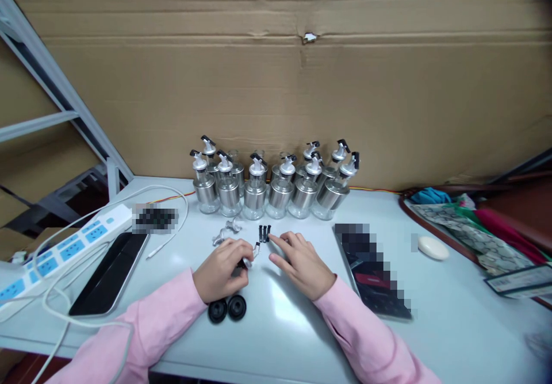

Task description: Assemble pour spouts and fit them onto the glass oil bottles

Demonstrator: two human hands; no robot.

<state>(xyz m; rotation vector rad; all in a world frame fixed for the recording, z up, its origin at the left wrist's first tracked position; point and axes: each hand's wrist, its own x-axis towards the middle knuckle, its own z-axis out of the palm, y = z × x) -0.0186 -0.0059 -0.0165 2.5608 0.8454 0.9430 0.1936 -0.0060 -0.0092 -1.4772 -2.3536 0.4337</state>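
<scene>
My left hand (223,270) is closed around a silver pourer spout (256,250), its tip poking out past the fingers. My right hand (299,262) is open, palm down, with the index fingertip at the rightmost of three small black flap pieces (264,234) lying in a row; whether it touches that piece I cannot tell. Other silver pourer spouts (221,237) lie on the table behind my left hand. Two black round caps (237,308) sit just in front of that hand.
Glass bottles with steel sleeves (255,196), many topped by pourers, line the cardboard (276,96) at the back. A black phone-like slab (110,275) and power strip (71,249) with cables lie left. Right are a dark flat package (375,283) and white oval object (433,248).
</scene>
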